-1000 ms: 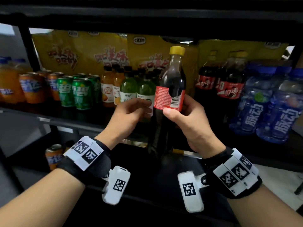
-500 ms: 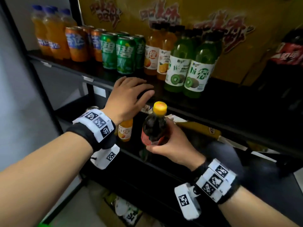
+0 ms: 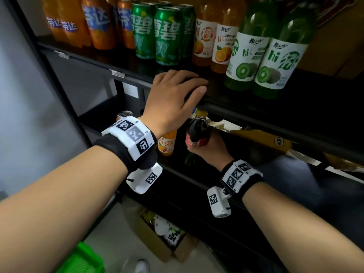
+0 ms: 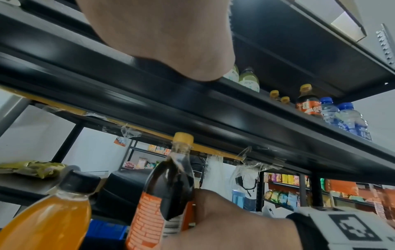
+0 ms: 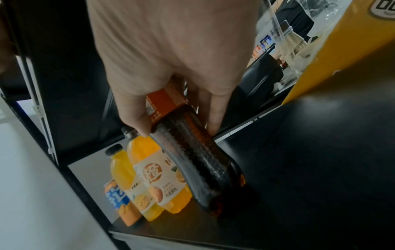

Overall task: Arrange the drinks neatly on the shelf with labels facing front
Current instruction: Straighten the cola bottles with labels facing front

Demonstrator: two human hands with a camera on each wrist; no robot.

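Observation:
My right hand [image 3: 206, 148] grips a dark cola bottle [image 3: 198, 131] with a yellow cap and red label around its middle. The bottle [image 5: 198, 162] stands on the lower black shelf [image 5: 310, 169], just under the upper shelf's front edge [image 3: 246, 113]. Right beside it on its left stand orange juice bottles [image 5: 158, 177] with black caps, and an orange can [image 5: 119, 199]. My left hand [image 3: 177, 95] rests flat, fingers spread, on the upper shelf's front edge; in the left wrist view its palm [image 4: 171, 42] lies against the black rail.
The upper shelf holds orange soda bottles and cans [image 3: 98, 24], green cans [image 3: 157, 34], orange juice bottles [image 3: 214, 36] and green kiwi bottles [image 3: 262, 56]. A yellow box [image 3: 266, 140] lies behind on the lower shelf. A cardboard box [image 3: 163, 239] and green crate [image 3: 82, 261] sit on the floor.
The cola bottle came down from chest height in both hands to the lower shelf in my right hand alone. My left hand let go and settled on the upper shelf edge.

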